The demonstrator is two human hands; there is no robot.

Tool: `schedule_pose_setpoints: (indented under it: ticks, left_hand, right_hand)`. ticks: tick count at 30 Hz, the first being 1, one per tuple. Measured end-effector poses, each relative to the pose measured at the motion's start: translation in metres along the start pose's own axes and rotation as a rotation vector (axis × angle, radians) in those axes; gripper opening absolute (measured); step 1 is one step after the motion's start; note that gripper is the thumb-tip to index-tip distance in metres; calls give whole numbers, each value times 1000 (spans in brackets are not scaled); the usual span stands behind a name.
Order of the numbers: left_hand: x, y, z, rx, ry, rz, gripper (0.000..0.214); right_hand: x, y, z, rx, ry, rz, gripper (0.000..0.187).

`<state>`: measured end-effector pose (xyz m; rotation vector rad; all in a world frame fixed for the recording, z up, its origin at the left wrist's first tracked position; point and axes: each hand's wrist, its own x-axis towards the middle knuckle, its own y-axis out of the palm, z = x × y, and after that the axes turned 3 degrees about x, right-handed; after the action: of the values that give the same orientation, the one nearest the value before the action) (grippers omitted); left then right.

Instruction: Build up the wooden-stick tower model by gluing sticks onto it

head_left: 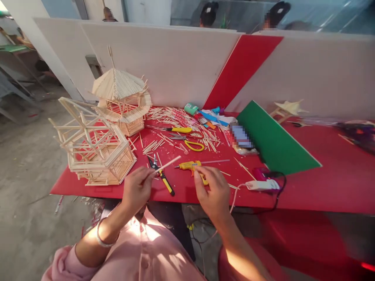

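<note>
My left hand [137, 187] is closed on a thin wooden stick [169, 163] that points up and to the right. My right hand [212, 191] is wrapped round the handle of a yellow glue gun [190, 165] lying along the red table [336, 175], its nozzle pointing left towards the stick. Black-and-yellow pliers [162, 177] lie between my two hands. Just left of my left hand stands an open stick-frame model [93, 144]. Behind it is a roofed stick pavilion [121, 99].
Loose sticks [170, 117], yellow-handled scissors [187, 143] and a yellow-handled tool [175, 129] lie mid-table. A green board [275, 142] leans to the right, by a white power strip [262, 184] with cords. White and red partition boards [246, 70] stand behind; other people sit beyond.
</note>
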<state>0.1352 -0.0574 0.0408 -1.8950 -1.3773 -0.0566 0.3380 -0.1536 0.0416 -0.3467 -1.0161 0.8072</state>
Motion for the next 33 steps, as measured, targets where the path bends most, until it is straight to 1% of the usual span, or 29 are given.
schedule_pose_setpoints:
  ticks: [1,2,3,4,6,8,9,11,13,15,17,19,21,23,24,25,26,27,29,31,33]
  left_hand:
    - [2,-1,1,-24,-80,-34,23]
    - [3,-3,3,-38,-145,-63,23]
    - [3,-4,5,-48,-196,-81,23]
    - [3,-5,6,-61,-239,-87,23]
    - [2,-7,10,-92,-308,-75,23]
    - [0,-6,13,-131,-365,-64,23]
    - [-1,-5,14,-150,-391,-74,23]
    - [-2,-2,18,-192,-431,-99,23]
    - [-3,1,23,-241,-476,-117,24]
    - [-2,5,29,-317,-542,-116,27]
    - [-2,8,35,-419,-629,-110,31]
    - [-1,12,40,-509,-700,-110,33]
    - [-1,14,44,-568,-727,-120,33]
    - [1,17,46,-595,-724,-122,32]
    - [2,18,45,-601,-724,-118,32]
    - [2,19,45,-602,-728,-109,33]
    - [3,20,44,-600,-733,-104,33]
    - [5,21,42,-595,-737,-99,34]
    - [7,22,40,-576,-729,-97,33]
    - [10,23,38,-552,-705,-91,33]
    - [12,22,36,-534,-687,-74,32]
  right_hand:
    - [-7,8,-2,21,69,-12,26]
    - [-14,18,-1,37,123,26,29]
    - [-21,31,2,38,152,96,33]
    - [-27,46,8,5,170,182,42]
    - [-33,75,24,-111,199,355,68]
    - [-30,96,42,-216,249,489,85]
    - [-27,103,49,-250,271,539,87]
    - [-18,109,59,-291,301,614,82]
    - [-9,109,60,-309,318,663,80]
    - [-4,106,54,-295,328,676,82]
    - [0,99,40,-178,360,665,82]
    - [2,91,22,74,491,632,80]
    - [0,81,4,431,708,572,74]
    - [-4,71,-7,775,877,524,61]
    - [-8,67,-9,903,917,522,54]
    - [-11,64,-8,1005,933,538,52]
    - [-15,61,-4,1079,932,567,57]
    - [-19,58,2,1136,926,605,66]
    - [-26,55,17,1234,926,702,78]
    - [-31,50,31,1286,936,806,78]
    - [-36,45,40,1286,917,871,70]
